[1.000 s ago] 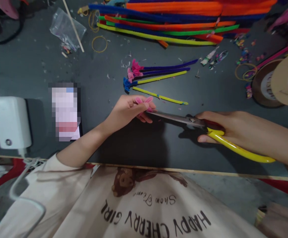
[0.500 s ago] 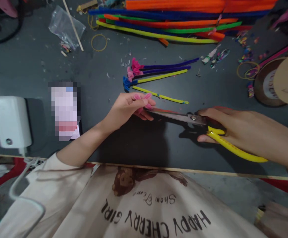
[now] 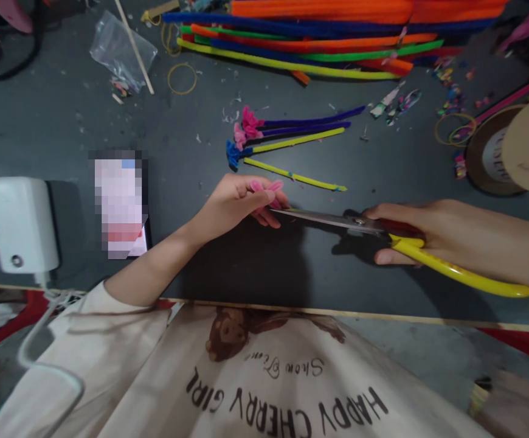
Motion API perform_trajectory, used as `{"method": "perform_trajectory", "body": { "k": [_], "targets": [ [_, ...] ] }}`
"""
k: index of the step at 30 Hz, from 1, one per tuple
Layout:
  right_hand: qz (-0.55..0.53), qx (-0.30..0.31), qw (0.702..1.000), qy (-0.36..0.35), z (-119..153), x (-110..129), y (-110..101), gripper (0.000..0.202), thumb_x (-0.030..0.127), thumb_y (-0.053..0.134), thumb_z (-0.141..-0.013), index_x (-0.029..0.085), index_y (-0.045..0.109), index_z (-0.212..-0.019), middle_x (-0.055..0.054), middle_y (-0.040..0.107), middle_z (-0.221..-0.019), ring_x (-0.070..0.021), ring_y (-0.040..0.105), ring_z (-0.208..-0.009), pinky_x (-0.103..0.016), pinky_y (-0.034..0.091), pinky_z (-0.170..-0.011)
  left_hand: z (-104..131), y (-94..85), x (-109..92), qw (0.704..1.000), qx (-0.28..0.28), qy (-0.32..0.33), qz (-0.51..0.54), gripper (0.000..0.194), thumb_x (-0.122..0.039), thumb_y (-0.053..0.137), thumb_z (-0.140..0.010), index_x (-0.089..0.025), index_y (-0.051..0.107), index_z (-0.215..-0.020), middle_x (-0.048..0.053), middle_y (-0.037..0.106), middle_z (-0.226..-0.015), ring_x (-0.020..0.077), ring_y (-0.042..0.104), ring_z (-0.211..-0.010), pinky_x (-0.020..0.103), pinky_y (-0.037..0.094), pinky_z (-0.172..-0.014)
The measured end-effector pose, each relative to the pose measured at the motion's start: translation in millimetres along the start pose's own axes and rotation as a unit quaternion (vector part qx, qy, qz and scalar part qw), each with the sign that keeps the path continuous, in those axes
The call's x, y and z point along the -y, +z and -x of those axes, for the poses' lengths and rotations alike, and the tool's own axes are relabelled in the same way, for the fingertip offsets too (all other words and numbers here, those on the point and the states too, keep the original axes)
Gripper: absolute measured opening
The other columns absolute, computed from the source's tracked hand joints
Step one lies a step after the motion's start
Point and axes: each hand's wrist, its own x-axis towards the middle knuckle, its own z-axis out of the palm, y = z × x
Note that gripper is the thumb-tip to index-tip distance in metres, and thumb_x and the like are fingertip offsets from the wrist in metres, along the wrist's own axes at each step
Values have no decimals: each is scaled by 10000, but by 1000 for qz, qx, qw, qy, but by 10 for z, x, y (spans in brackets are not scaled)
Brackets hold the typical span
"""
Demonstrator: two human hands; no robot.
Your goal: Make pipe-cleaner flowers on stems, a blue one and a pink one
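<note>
Pinched between the thumb and fingers of my left hand (image 3: 237, 204) is a pink pipe-cleaner flower (image 3: 273, 187), its petals poking up past the thumb. My right hand (image 3: 447, 234) grips yellow-handled scissors (image 3: 360, 222). The blades point left, and their tips lie at the fingers of my left hand, just below the flower; I cannot tell whether they touch it. Beyond my hands lie several finished pipe-cleaner flowers, among them a blue one (image 3: 233, 154) and a dark pink one (image 3: 250, 123). A loose yellow stem (image 3: 296, 176) lies nearest the hands.
Bundled pipe cleaners (image 3: 319, 45) in several colours stretch across the back. At left are a phone (image 3: 121, 207), a white power bank (image 3: 22, 225) with a cable, and a plastic bag (image 3: 121, 52). Ribbon spools (image 3: 492, 152) stand at right. Scraps and rubber bands (image 3: 182, 79) are scattered about.
My right hand and the scissors have shifted right and slightly toward me, and the blades look more closed. My left hand has moved slightly right and down with the flower.
</note>
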Motion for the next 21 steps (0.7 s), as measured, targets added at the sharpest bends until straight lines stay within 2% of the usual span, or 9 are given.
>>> {"method": "perform_trajectory", "body": {
  "k": [5, 8, 11, 15, 21],
  "targets": [
    [-19, 18, 1000, -9, -33, -5, -36, 869, 988, 135, -618, 279, 576, -860, -6, 647, -654, -180, 611, -524, -296, 440, -494, 6, 10, -28, 1000, 7, 3, 9, 314, -412, 675, -821, -101, 691, -779, 8, 713, -697, 88, 692, -549, 145, 553, -520],
    [-18, 7, 999, -30, -42, -50, 11, 840, 968, 141, -654, 279, 575, -861, 10, 616, -609, -162, 579, -483, -281, 423, -482, 6, 11, -18, 1000, 6, 4, 15, 307, -408, 683, -815, -103, 693, -787, 8, 718, -718, 89, 696, -555, 147, 554, -527],
    [32, -48, 998, -28, -29, -73, 86, 831, 941, 112, -692, 289, 579, -914, 6, 616, -613, -187, 598, -492, -288, 407, -466, -5, 9, 5, 999, -7, 13, 33, 294, -399, 676, -821, -106, 689, -817, 7, 729, -763, 83, 695, -548, 140, 539, -513],
    [108, -129, 986, -2, 8, -18, 172, 886, 913, 33, -712, 287, 579, -1022, -67, 686, -803, -278, 677, -613, -363, 472, -512, -25, 7, 34, 998, -38, 10, 39, 332, -430, 613, -867, -105, 674, -904, 29, 751, -825, 92, 708, -577, 158, 554, -550],
    [112, -147, 982, -28, 33, 62, 219, 858, 864, 65, -776, 246, 601, -1033, -80, 676, -735, -283, 660, -560, -364, 470, -493, -29, 11, 41, 998, -50, 9, 46, 313, -415, 609, -867, -109, 670, -896, 44, 765, -875, 99, 715, -587, 164, 562, -564]
  ]
}}
